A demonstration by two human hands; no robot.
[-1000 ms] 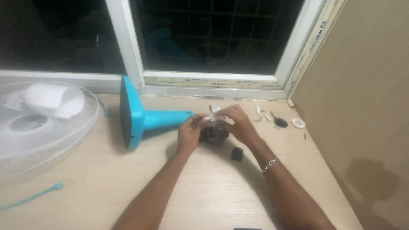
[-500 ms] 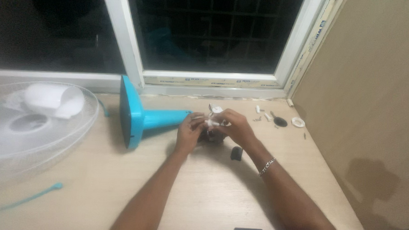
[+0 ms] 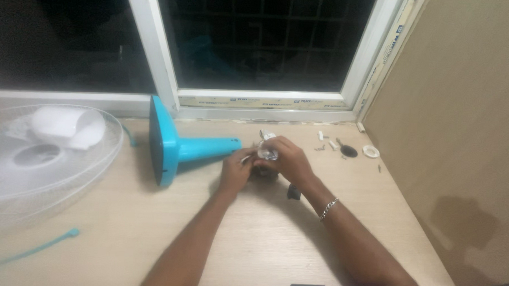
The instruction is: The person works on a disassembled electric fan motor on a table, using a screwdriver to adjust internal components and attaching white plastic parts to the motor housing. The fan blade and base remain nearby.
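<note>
Both my hands meet at the middle of the wooden table, closed around a small dark motor part with a pale, shiny piece on top. My left hand grips it from the left, and my right hand, with a bracelet at the wrist, covers it from the right and above. The part sits at the narrow end of a blue fan stand that lies on its side, its flat base turned left. Most of the part is hidden under my fingers.
A white fan guard with a white blade piece lies at the left. A small black piece rests beside my right wrist. Screws, a black disc and a white ring lie at the back right. A blue strip lies front left.
Both hands stay on the motor part; the fingers have shifted slightly around it. Nothing else has moved.
</note>
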